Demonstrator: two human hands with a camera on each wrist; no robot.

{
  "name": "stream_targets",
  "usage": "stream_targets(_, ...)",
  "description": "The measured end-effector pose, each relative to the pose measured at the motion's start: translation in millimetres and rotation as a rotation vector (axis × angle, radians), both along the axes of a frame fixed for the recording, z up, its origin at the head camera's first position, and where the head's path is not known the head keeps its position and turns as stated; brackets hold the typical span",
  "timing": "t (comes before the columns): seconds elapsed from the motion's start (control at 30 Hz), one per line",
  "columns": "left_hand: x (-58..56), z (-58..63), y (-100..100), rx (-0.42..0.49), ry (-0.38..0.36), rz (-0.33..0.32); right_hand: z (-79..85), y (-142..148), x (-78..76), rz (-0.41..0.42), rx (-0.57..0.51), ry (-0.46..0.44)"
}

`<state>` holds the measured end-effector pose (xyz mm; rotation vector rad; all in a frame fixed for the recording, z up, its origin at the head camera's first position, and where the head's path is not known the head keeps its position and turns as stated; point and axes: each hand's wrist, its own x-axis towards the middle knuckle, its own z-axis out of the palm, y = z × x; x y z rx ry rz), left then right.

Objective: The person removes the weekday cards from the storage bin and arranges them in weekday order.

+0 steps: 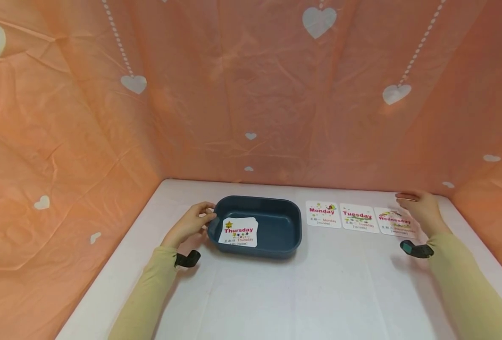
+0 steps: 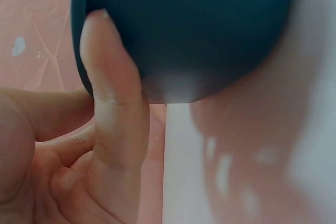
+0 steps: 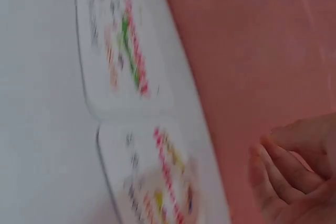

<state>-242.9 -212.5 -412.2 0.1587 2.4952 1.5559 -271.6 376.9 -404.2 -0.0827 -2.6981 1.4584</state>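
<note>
Left hand (image 1: pixel 189 225) pinching tray (image 1: pixel 279 229), right hand (image 1: pixel 425 211) half-curled, Thursday card (image 1: pixel 239 232) only in head view

One table (image 1: pixel 276 302) bears one box (image 1: pixel 278 231) and three loose cards (image 1: pixel 358 218); the number of stacked cards (image 1: pixel 239 231) inside is unclear. One left hand (image 1: pixel 189 224), one right hand (image 1: pixel 422 211) and two wrist cameras (image 1: pixel 187 259) appear.

On the white table (image 1: pixel 310 293) sits a dark blue tray (image 1: pixel 272 253) with rounded corners. To its right lie the Monday card (image 1: pixel 323 214), the Tuesday card (image 1: pixel 359 218) and the Wednesday card (image 1: pixel 393 222), in a row (printed sides up).
</note>
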Motion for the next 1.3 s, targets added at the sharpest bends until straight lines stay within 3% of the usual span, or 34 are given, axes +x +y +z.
stream_targets(0.3, -1.5, 0.3, -0.9, -0.010, 0.013, -0.011, 33.2, -65.0, -0.5, 0.217, -0.113, 0.012)
stream_targets(0.53, -1.6, -0.4, -0.6, -0.009, 0.001, 0.001, 46.7, -111.9, -4.9, 0.300, -0.172, 0.042)
stream_targets(1.0, -2.7, -2.3, -0.4, -0.022, 0.003, 0.008, 56.0, -201.8, -14.8, 0.485, -0.275, 0.017)
stream_targets(1.17, -1.7, -0.6, -0.3, -0.021, 0.005, 0.004, 52.1, -231.7, -16.7, 0.567, -0.331, 0.022)
stream_targets(1.3, -2.3, -1.8, 0.5, -0.022, 0.002, 0.013, 45.7, -253.4, -16.3, 0.614, -0.344, -0.035)
